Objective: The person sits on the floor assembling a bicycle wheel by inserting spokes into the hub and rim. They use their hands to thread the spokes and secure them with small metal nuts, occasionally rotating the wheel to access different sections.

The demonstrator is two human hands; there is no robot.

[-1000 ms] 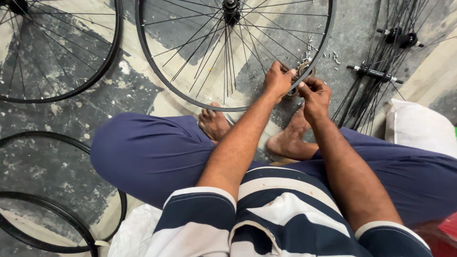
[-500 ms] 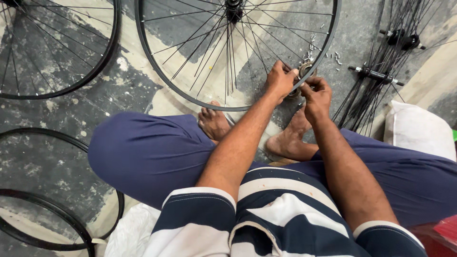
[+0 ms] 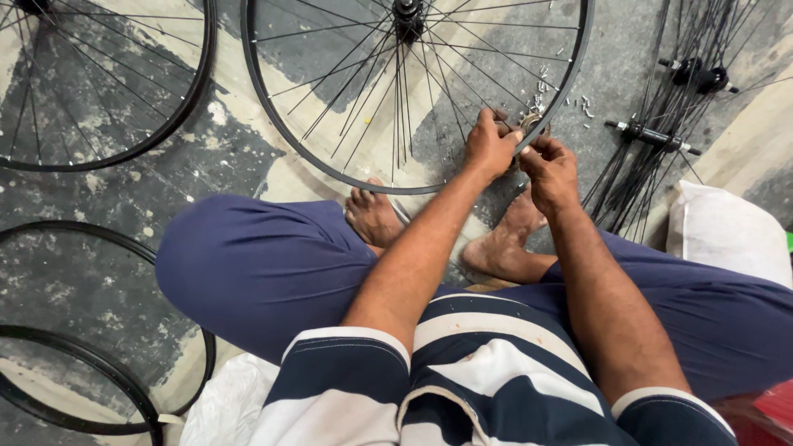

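I sit cross-legged on the floor with a spoked bicycle wheel (image 3: pixel 330 165) lying flat in front of my bare feet. My left hand (image 3: pixel 489 147) grips the wheel's black rim at its near right side. My right hand (image 3: pixel 550 169) is closed right beside it, pinching a small metal part at the rim; which part it is I cannot make out. The hub (image 3: pixel 408 15) of the wheel sits at the top edge of the view. Small silver bits (image 3: pixel 541 89) lie scattered inside the rim, near my hands.
A second spoked wheel (image 3: pixel 178 116) lies at the upper left. Bare black rims (image 3: pixel 99 376) lie at the lower left. Hubs with loose spokes (image 3: pixel 661 136) lie at the upper right, above a white sack (image 3: pixel 727 231). The floor is worn, patchy concrete.
Both hands stay at the same spot on the rim, with small finger movements. The view has shifted slightly.
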